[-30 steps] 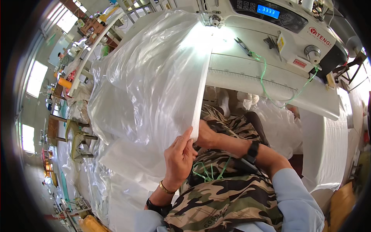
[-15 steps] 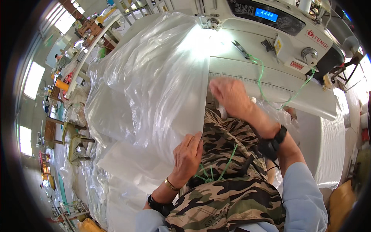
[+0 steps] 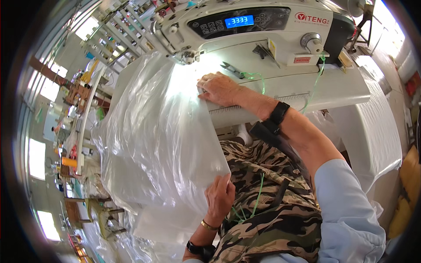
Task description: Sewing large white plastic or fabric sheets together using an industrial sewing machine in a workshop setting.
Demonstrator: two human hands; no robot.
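A large translucent plastic sheet [image 3: 153, 144] runs in creased folds from under the head of a sewing machine [image 3: 188, 57] down toward my lap. Near the lit needle area, my right hand [image 3: 219, 89] has its fingers closed at the sheet's right edge; the fingertips are partly lost in glare. Lower along that same edge, my left hand [image 3: 220, 196] pinches the sheet between thumb and fingers, just above the camouflage apron [image 3: 267, 215]. The stretch of edge between both hands runs fairly straight.
Thread snips [image 3: 231, 69] lie on the machine bed, right of my right hand, beside green thread [image 3: 263, 81]. A ruler strip [image 3: 285, 100] follows the bed's front edge. White sheeting [image 3: 372, 127] hangs at the right. A stool [image 3: 101, 215] stands at the left.
My right hand has gone from in front of the bed's edge to the sheet's edge near the needle. My left hand now pinches the edge it lay against. The whole view has shifted.
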